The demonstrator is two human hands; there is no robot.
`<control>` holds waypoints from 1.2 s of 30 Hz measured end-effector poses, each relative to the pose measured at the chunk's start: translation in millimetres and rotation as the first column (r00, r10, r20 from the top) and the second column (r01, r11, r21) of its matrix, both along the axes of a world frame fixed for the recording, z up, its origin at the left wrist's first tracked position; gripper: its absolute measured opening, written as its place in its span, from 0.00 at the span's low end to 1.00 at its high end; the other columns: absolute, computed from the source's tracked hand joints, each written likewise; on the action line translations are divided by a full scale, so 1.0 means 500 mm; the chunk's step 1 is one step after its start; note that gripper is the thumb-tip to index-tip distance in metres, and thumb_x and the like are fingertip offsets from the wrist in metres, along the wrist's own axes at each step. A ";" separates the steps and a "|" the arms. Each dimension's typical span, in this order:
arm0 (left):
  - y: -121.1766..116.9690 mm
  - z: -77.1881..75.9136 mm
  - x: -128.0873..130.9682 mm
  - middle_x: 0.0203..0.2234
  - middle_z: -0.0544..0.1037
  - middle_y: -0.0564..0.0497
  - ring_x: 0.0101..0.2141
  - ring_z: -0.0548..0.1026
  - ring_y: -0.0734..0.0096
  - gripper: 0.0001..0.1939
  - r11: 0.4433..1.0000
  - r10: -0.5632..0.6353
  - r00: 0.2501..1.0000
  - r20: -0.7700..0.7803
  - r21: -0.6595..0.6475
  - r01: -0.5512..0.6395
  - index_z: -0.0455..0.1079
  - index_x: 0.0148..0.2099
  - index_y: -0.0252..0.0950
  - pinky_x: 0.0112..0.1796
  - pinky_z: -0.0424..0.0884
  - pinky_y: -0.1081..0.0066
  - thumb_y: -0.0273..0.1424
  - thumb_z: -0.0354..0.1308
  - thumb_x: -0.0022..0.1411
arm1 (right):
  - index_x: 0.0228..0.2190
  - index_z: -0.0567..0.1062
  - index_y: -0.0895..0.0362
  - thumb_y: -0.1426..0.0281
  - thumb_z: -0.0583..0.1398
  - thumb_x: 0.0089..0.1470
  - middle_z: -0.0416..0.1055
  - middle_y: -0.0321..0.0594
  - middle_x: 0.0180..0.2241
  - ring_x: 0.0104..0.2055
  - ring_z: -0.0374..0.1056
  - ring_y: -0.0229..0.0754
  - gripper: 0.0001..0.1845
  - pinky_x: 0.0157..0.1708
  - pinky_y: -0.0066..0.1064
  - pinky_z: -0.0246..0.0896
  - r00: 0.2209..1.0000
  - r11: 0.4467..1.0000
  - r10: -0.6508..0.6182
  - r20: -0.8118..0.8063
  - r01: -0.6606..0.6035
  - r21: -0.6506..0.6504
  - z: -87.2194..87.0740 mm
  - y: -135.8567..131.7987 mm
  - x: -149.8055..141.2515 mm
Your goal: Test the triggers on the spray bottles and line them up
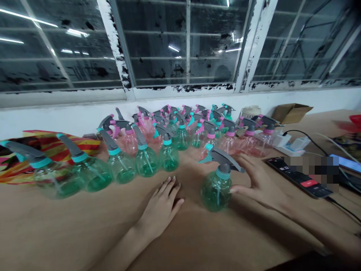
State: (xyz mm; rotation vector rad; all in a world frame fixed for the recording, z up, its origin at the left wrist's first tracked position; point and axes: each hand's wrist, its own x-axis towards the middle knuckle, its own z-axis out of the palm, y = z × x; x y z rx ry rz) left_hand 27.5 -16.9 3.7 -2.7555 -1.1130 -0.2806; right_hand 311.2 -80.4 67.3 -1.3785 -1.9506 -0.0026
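Note:
A round clear spray bottle [216,192] with green liquid, a teal collar and a grey trigger head stands upright in front of me. Close against its right side is my right hand [255,182], thumb at the bottle's wall and fingers spread apart behind the grey handle; whether the thumb presses on it is hard to tell. My left hand [159,209] lies flat on the table, open, holding nothing. Nearest its fingertips is a green spray bottle [168,156], at the right end of a front row with another green spray bottle [146,162] beside it.
Behind stand several pink spray bottles [130,141] and more green ones. A phone [299,177] with a cable lies right, near a white power strip [290,148]. An open cardboard box [291,113] sits by the wall. A striped bag [84,145] lies left.

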 end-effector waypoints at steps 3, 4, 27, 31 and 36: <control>0.000 0.002 0.000 0.60 0.61 0.40 0.60 0.59 0.56 0.23 1.000 -0.001 1.000 -0.004 -0.017 0.001 0.61 0.60 0.29 0.55 0.60 0.57 0.38 0.45 0.69 | 0.54 0.63 0.49 0.49 0.60 0.48 0.66 0.46 0.54 0.53 0.64 0.57 0.35 0.49 0.50 0.62 0.956 0.965 0.206 -0.211 -0.233 -0.116 0.002 0.044 0.003; -0.001 0.003 0.000 0.60 0.61 0.40 0.60 0.58 0.56 0.23 1.000 0.006 1.000 -0.009 -0.024 -0.006 0.61 0.60 0.29 0.55 0.60 0.56 0.38 0.45 0.69 | 0.55 0.62 0.46 0.49 0.61 0.47 0.65 0.44 0.55 0.55 0.63 0.57 0.36 0.50 0.51 0.61 0.921 0.946 0.241 -0.306 -0.294 -0.138 -0.001 0.056 -0.001; -0.008 0.003 -0.002 0.61 0.59 0.42 0.60 0.57 0.57 0.23 0.998 0.020 1.000 0.012 -0.054 -0.020 0.59 0.60 0.33 0.56 0.60 0.56 0.41 0.43 0.70 | 0.46 0.73 0.47 0.68 0.58 0.54 0.75 0.39 0.42 0.46 0.70 0.47 0.17 0.52 0.43 0.60 0.706 0.831 0.369 -0.604 -0.542 -0.125 -0.014 0.118 -0.070; -0.012 0.012 0.002 0.61 0.60 0.43 0.60 0.58 0.58 0.23 0.997 0.027 1.000 -0.006 -0.069 -0.028 0.59 0.61 0.32 0.56 0.59 0.57 0.40 0.44 0.70 | 0.42 0.75 0.48 0.61 0.57 0.56 0.76 0.39 0.31 0.39 0.73 0.47 0.13 0.47 0.43 0.65 0.717 0.840 0.348 -0.604 -0.525 -0.139 -0.012 0.136 -0.068; -0.013 0.013 0.001 0.60 0.60 0.43 0.60 0.58 0.59 0.26 0.997 0.038 0.999 0.014 -0.060 -0.038 0.56 0.62 0.31 0.56 0.59 0.56 0.41 0.44 0.69 | 0.35 0.74 0.50 0.60 0.57 0.55 0.75 0.38 0.35 0.41 0.72 0.46 0.09 0.45 0.41 0.64 0.730 0.856 0.368 -0.576 -0.508 -0.097 0.011 0.144 -0.074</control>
